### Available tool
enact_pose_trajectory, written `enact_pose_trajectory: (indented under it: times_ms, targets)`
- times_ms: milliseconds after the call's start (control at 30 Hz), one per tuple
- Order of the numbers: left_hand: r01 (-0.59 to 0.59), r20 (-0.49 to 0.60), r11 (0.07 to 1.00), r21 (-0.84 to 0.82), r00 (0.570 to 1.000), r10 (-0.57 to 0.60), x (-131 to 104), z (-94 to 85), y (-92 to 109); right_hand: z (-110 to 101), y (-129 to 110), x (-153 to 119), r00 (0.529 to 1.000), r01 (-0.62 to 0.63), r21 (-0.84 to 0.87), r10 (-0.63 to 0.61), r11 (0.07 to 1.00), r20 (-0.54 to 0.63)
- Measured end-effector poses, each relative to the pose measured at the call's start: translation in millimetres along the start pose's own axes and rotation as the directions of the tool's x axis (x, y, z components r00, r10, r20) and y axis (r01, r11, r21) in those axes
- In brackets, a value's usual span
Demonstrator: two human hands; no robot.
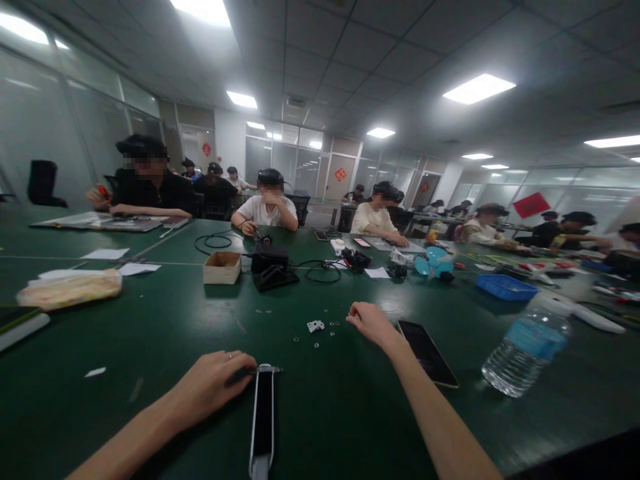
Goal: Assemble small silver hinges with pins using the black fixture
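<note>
My left hand (217, 380), wearing a ring, rests on the green table with fingers curled. Its fingertips pinch the upper end of a long, narrow device (263, 413) with a dark face and a white rim. A thin metal bolt or pin (277, 369) sticks out at the right of that end. My right hand (373, 323) is held above the table with fingers pressed together; whatever they hold is too small to make out. Left of it lie a small white metal bracket (315, 326) and several small nuts or washers (332, 334).
A phone (427, 353) lies beside my right forearm, with a water bottle (527, 350) further right. Beyond are a blue tray (506, 287), an open cardboard box (222, 268), a black stand (273, 267) and cables. A plastic-wrapped package (70, 290) lies left. Several people sit across the table.
</note>
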State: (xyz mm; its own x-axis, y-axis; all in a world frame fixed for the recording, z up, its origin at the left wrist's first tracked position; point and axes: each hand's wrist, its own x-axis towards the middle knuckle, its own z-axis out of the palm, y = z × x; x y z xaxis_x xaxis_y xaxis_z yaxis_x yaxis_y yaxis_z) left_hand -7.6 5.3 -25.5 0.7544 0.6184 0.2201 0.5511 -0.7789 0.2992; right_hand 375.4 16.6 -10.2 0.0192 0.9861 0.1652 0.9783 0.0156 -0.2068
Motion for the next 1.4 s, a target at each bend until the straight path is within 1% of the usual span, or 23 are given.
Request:
enact_pose_trajectory:
  times_ms: [167,267,367,500,633,767,900,1000,1133,1300,1400]
  targets:
    - [0.02,0.011,1.0,0.01,1.0,-0.02,1,-6.7,7,5,-7,-2,0.997,0.006,-0.049,-0.002,0.999,0.074]
    - [0.001,0.003,1.0,-0.004,1.0,-0.001,0,-5.2,5,6,-16,-5,0.997,0.033,-0.083,-0.027,0.996,0.065]
    - [-0.013,0.003,1.0,-0.01,1.0,0.013,0,-3.1,3,8,-29,-6,0.995,0.089,-0.106,-0.085,0.99,0.044]
    - [0.006,0.019,1.0,0.021,1.0,-0.006,0,-7.4,9,12,-41,-4,0.989,0.142,-0.127,-0.135,0.982,0.059]
    - [0.032,0.048,0.998,0.045,0.998,-0.035,1,-12.2,17,15,-44,-3,0.987,0.154,-0.148,-0.147,0.977,0.057]
    - [0.043,0.055,0.998,0.039,0.997,-0.045,0,-13.5,18,16,-47,-4,0.986,0.164,-0.153,-0.158,0.974,0.053]
    - [0.04,0.057,0.999,0.036,0.998,-0.042,0,-15.2,20,15,-50,-6,0.98,0.191,-0.134,-0.182,0.972,0.074]
    - [0.035,0.042,0.999,0.041,0.998,-0.036,-1,-15.1,20,13,-51,-5,0.982,0.179,-0.124,-0.168,0.976,0.091]
    - [0.039,0.034,0.998,0.047,0.999,-0.041,-1,-13.1,18,13,-50,-4,0.986,0.133,-0.103,-0.121,0.986,0.113]
    - [0.028,0.03,0.999,0.02,0.999,-0.029,-1,-12.6,18,13,-48,-7,0.982,0.096,-0.033,-0.089,0.995,0.167]
    - [0.034,0.036,0.999,0.021,0.999,-0.035,-1,-14.0,19,9,-51,-11,0.984,0.087,-0.028,-0.082,0.996,0.158]
